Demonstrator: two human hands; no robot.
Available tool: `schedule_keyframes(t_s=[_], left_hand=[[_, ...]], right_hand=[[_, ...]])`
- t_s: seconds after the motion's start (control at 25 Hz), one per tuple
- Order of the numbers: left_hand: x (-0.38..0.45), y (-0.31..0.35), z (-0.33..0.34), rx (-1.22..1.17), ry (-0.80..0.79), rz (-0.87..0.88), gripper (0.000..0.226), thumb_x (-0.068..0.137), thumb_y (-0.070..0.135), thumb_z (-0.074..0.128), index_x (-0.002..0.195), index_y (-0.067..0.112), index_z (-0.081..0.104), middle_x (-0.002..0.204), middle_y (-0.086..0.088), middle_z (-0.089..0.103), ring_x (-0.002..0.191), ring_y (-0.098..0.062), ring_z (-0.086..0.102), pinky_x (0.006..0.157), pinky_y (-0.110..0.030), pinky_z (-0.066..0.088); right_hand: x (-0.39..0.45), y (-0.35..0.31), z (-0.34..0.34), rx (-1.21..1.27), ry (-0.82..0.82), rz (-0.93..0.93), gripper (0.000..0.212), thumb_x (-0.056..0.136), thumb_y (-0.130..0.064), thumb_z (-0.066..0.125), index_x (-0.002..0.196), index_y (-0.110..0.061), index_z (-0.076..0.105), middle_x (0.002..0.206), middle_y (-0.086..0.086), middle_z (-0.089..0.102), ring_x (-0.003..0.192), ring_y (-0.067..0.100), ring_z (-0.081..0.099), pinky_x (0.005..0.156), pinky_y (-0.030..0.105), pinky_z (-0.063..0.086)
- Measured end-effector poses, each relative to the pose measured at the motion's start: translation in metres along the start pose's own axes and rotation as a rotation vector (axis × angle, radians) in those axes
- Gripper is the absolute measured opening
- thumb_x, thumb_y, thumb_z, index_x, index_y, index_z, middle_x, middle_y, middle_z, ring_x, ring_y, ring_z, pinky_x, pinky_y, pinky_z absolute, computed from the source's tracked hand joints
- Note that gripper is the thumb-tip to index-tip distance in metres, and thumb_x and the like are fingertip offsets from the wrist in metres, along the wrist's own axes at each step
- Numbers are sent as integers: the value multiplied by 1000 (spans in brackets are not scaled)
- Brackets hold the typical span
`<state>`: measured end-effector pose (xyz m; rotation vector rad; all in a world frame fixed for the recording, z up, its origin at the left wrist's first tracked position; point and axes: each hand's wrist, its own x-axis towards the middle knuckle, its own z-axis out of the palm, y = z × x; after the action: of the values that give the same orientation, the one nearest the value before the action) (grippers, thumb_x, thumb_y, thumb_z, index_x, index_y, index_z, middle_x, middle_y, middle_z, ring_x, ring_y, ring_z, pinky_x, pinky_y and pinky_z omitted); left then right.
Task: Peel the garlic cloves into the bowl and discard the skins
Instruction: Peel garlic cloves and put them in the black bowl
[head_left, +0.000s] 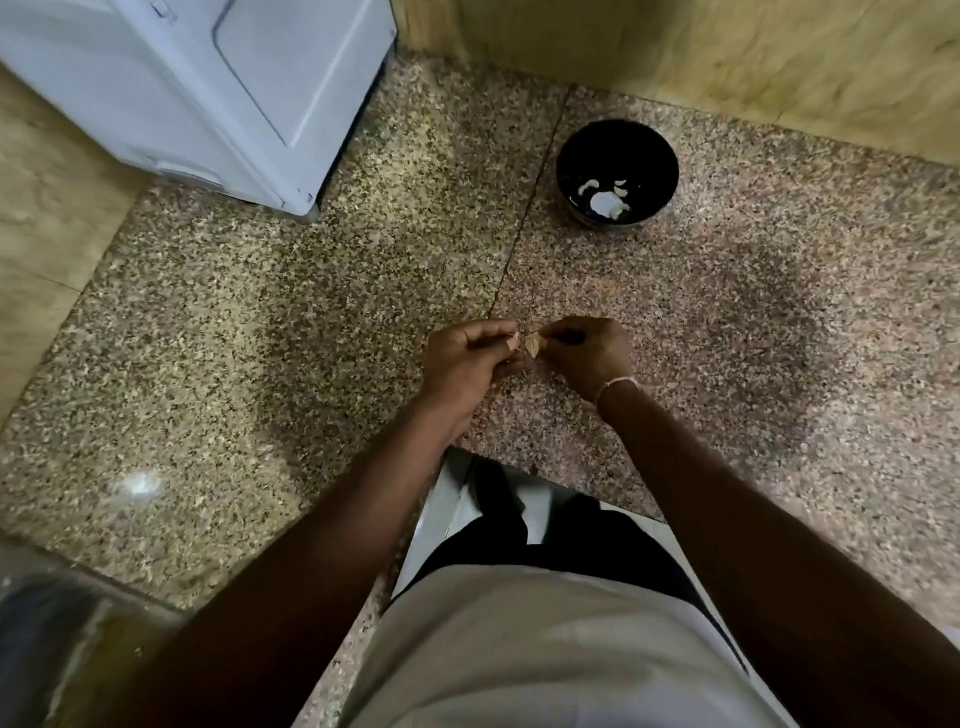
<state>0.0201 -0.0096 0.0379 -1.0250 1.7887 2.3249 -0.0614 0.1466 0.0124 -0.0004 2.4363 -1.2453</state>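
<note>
— How much has been peeled?
— A few pale cloves are seen in the black bowl (617, 171) (count unclear).
— And now?
— One garlic clove (532, 344) is pinched between left hand (470, 358) and right hand (587, 351), well short of the bowl, skin only partly removed.

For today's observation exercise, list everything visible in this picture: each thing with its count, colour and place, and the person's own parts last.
bowl: one, black, on the counter, far right of centre.
peeled cloves: several, white, inside the bowl.
garlic clove: one, tan-skinned, pinched between both hands.
counter: one, speckled granite.
appliance: one, white, far left.
wall: yellowish, behind the bowl.
wristband: one, pale, right wrist.
left hand: holds the clove.
right hand: picks at the skin.
</note>
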Motion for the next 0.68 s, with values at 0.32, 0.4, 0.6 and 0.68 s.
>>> schedule_keyframes(t_s=[0.32,0.4,0.6,0.68], left_hand=[[-2,-24,55,32,12,-128,16,89,-10,73,85,5,75,78,-12,78,72,-25,78,67,-36,65],[-3,-33,69,34,36,-180,16,88,-10,74,82,5,74,74,-11,77,69,-25,77,63,-34,64],[-5,-41,91,1,21,-304,17,95,-4,70,80,4,74,83,-20,77,73,-30,77,64,-36,64],[-4,-40,97,12,34,-313,13,95,-3,70,83,2,72,82,-20,77,73,-31,78,65,-39,65]], right_hand=[[-33,20,-38,27,0,-140,23,86,-9,76,104,-23,81,85,-19,72,77,-18,65,71,1,46],[-38,30,-46,12,2,-149,26,84,-7,76,105,-23,81,87,-15,74,77,-20,63,71,0,46],[-35,44,-68,-70,-25,-227,29,82,-6,76,105,-23,81,98,-7,78,84,-2,68,76,2,49],[-29,46,-74,-107,-49,-276,27,83,-7,74,103,-23,81,97,-7,78,84,1,69,76,6,51]])
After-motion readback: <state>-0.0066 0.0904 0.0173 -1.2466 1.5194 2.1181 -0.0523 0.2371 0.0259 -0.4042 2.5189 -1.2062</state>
